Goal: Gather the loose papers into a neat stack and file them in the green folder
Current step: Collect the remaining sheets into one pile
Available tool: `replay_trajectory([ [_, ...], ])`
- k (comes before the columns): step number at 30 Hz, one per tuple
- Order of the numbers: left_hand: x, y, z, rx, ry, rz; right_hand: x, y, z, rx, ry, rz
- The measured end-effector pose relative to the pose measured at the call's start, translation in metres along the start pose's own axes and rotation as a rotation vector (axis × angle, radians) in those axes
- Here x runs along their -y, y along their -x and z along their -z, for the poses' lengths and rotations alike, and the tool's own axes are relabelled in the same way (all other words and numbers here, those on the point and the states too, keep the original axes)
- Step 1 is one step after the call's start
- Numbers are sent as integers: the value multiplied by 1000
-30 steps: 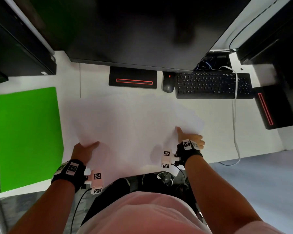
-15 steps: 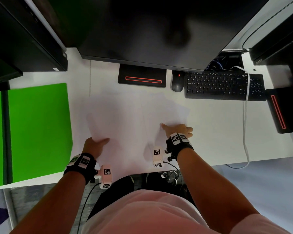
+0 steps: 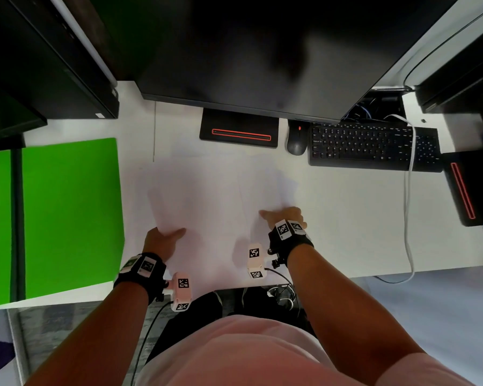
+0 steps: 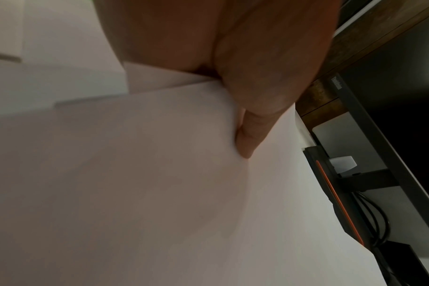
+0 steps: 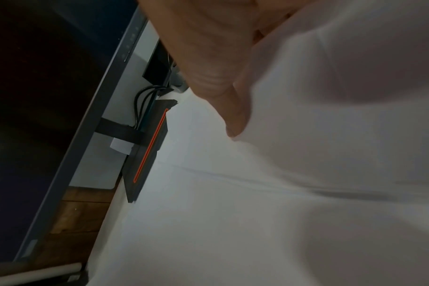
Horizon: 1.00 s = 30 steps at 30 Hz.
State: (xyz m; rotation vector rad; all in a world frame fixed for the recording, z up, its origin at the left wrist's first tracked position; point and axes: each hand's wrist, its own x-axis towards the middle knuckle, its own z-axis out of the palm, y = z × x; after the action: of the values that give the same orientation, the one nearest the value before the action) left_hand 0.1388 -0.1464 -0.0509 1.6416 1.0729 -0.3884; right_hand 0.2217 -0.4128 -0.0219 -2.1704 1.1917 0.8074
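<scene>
White papers (image 3: 207, 196) lie mid-desk (image 3: 346, 218), toward its near edge; left hand (image 3: 162, 240) and right hand (image 3: 286, 218) each seem to pinch a side, thumbs on top. Green folder (image 3: 70, 213) sits at the left edge.

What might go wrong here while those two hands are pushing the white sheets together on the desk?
1. The papers lie fanned, their edges not aligned; squeezed between the left hand and right hand, they may buckle or crease. The right wrist view already shows a ripple.
2. Some sheets reach the desk's near edge and could slip off.
3. White sheets on the white desk are hard to tell apart, so one might get left behind, missing the green folder.
</scene>
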Motion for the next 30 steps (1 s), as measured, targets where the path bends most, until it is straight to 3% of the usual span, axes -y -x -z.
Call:
replay_trajectory([
  [7, -2, 2, -2, 8, 7, -6, 3, 12, -9, 44, 27, 144],
  [13, -2, 3, -2, 14, 23, -6, 12, 12, -4, 36, -117, 126],
  [18, -2, 3, 0, 22, 34, 4, 6, 0, 6, 278, -138, 168],
  [20, -2, 4, 1, 25, 43, 4, 4, -4, 8, 308, -143, 175],
  [30, 0, 2, 4, 8, 47, -8, -14, -25, 50, 17, -142, 380],
])
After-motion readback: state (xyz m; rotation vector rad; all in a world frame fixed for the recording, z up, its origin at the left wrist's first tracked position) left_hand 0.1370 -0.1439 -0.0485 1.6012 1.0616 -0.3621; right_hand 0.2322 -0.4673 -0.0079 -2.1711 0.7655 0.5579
